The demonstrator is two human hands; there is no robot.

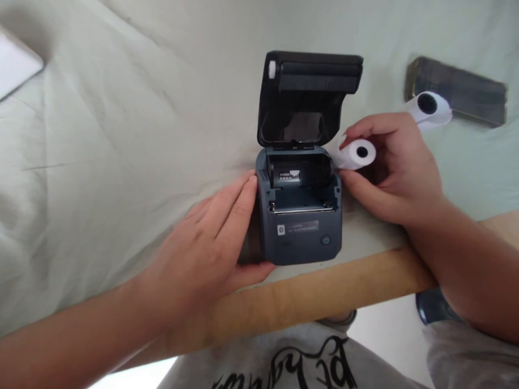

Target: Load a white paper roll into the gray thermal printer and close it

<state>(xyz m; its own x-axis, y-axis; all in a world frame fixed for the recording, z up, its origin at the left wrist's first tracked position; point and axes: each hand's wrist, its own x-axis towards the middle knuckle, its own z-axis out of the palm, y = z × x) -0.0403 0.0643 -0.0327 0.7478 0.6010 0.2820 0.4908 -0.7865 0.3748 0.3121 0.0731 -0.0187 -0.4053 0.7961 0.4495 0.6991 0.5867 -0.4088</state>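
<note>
A dark blue label printer (300,237) stands near the table's front edge, its black lid (308,102) swung up and back. Its paper bay lies exposed, with a small printed sticker inside. My left hand (214,237) rests along the printer's left side, fingers stretched out against the casing and thumb at the front lower corner. At the right side of the bay, my right hand (401,167) grips a small white paper roll (356,154) with a black core between thumb and fingers. The roll's loose end reaches toward the printer.
Behind my right hand lies another white paper roll (433,111) with a wide dark core. A dark oblong case (478,92) is beside it. The corner of a white box (16,62) shows at the far left. A wooden strip (324,292) runs along the table's front edge.
</note>
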